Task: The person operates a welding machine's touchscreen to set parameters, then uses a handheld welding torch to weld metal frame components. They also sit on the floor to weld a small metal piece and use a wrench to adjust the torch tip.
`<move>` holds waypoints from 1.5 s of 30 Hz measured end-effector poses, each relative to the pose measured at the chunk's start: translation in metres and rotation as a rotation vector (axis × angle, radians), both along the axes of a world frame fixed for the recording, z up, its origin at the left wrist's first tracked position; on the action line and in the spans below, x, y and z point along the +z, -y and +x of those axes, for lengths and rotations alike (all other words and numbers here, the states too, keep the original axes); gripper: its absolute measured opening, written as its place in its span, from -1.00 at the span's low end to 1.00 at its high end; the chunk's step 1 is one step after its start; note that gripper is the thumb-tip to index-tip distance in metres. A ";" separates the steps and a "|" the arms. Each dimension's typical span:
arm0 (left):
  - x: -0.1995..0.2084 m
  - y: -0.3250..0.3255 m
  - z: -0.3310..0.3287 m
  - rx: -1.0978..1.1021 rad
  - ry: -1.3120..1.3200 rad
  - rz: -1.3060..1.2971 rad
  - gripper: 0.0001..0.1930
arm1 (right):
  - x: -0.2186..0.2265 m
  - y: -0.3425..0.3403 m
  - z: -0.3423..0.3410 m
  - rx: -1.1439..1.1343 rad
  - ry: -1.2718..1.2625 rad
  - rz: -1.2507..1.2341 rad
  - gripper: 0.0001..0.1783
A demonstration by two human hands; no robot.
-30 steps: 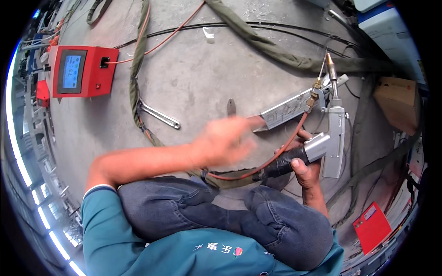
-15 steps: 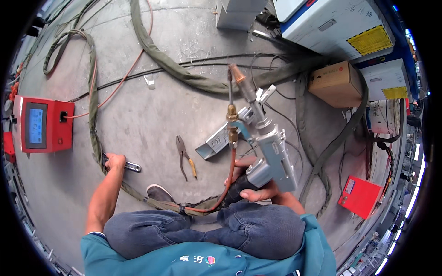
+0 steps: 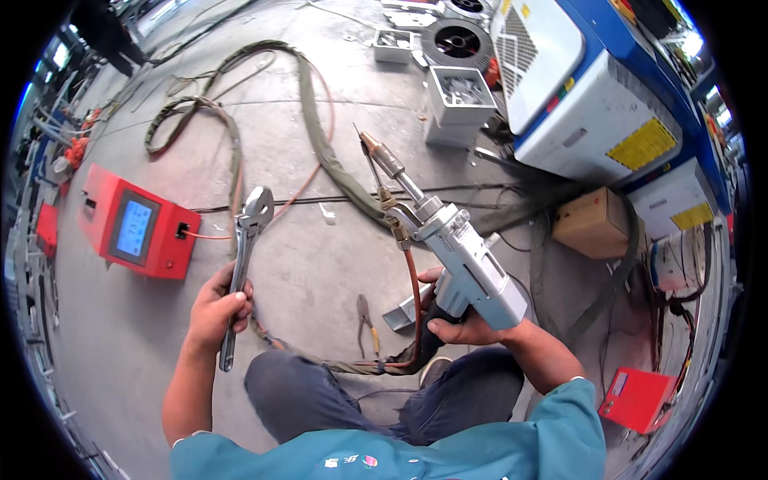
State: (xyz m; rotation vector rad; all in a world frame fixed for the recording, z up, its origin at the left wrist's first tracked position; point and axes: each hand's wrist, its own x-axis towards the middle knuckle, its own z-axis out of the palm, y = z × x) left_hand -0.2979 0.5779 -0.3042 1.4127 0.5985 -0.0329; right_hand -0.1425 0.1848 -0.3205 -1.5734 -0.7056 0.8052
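My left hand (image 3: 220,310) is closed round the handle of an adjustable wrench (image 3: 246,240), held upright with its jaw pointing away from me. In my right hand (image 3: 468,326) is a silver handheld welding gun (image 3: 470,260), gripped by its black handle. The gun tilts up and to the left, ending in a copper-coloured nozzle (image 3: 370,144). Beside the nozzle runs a thin wire-feed tube with brass fittings (image 3: 394,216), joined to an orange hose (image 3: 417,300). Combination pliers (image 3: 367,324) lie on the floor between my hands. A metal channel piece (image 3: 404,312) lies partly hidden behind the gun.
A red box with a screen (image 3: 144,228) stands at left. Green sleeved cable (image 3: 320,136) loops over the floor (image 3: 272,176). At right are a blue-and-white machine (image 3: 600,120), a cardboard box (image 3: 592,224) and a red box (image 3: 636,400). Grey bins (image 3: 460,100) and a wire spool (image 3: 458,42) stand far off.
My left hand has lifted the wrench off the floor and raised it upright. The welding gun has tilted further left in my right hand. The head view has shifted.
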 end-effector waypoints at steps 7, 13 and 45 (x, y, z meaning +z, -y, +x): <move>0.153 0.020 -0.025 -0.398 0.073 0.713 -0.73 | 0.015 -0.049 -0.030 -0.146 0.725 0.083 -0.70; 0.174 0.021 -0.017 -0.595 -0.004 0.830 -0.60 | 0.005 -0.054 -0.056 -0.176 0.772 0.082 -0.56; 0.291 0.079 0.058 -1.223 -0.465 1.333 -0.49 | 0.001 -0.056 -0.070 -0.136 0.755 0.070 -0.50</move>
